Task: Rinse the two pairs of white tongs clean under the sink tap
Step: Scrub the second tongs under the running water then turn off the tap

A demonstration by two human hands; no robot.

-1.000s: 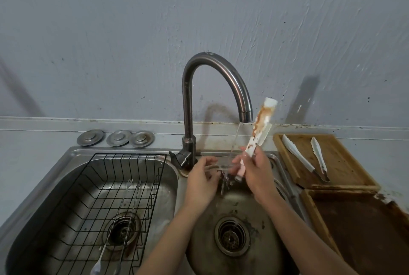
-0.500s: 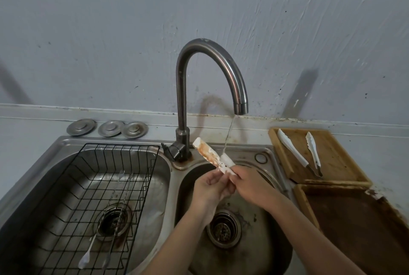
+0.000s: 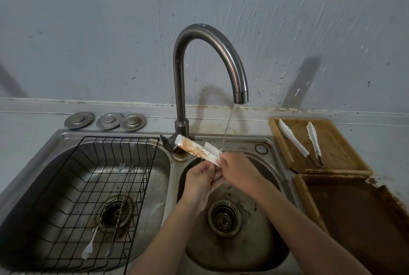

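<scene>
The double sink [image 3: 272, 142] runs off the bottom edge, its left basin filled by a black wire rack [image 3: 93, 177] with thin utensils too slim to identify, and the tap [image 3: 212, 57] drops a thin stream over the right basin. On the wooden tray [image 3: 332, 159] at the sink's right edge lies one pair of white tongs [image 3: 296, 142], arms splayed. The right hand [image 3: 238, 169] and left hand [image 3: 200, 178] both pinch the stained tongs [image 3: 197, 149] above the right basin, their lower end hidden inside the curled fingers.
</scene>
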